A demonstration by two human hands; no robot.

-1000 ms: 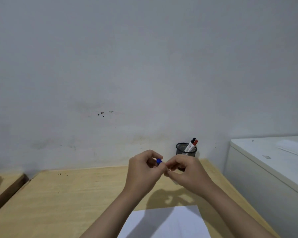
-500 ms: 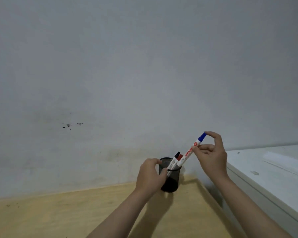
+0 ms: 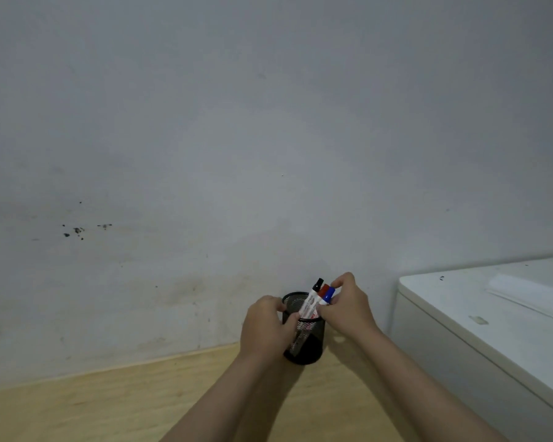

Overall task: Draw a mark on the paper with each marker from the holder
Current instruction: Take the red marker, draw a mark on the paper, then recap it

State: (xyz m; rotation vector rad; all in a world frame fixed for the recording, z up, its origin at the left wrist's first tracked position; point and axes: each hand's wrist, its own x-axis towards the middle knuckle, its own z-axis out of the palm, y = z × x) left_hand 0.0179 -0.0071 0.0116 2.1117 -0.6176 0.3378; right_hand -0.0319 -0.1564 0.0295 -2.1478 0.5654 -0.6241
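Since the earlier frame, the blue marker (image 3: 329, 294) has been lowered into the black mesh holder (image 3: 304, 342) beside the red marker (image 3: 324, 290) and black marker (image 3: 317, 285). It is pinched by the right hand (image 3: 348, 309); the holder, on the wooden table (image 3: 109, 403), is clasped by the left hand (image 3: 264, 327).

Person: two forearms in view, both bare to frame edge, no sleeves, cuffs, gloves. Left hand (image 3: 264, 327) bare; right hand (image 3: 348, 309) bare. No rings, watch, bands seen. Fingers (image 3: 342, 280) short-nailed where visible
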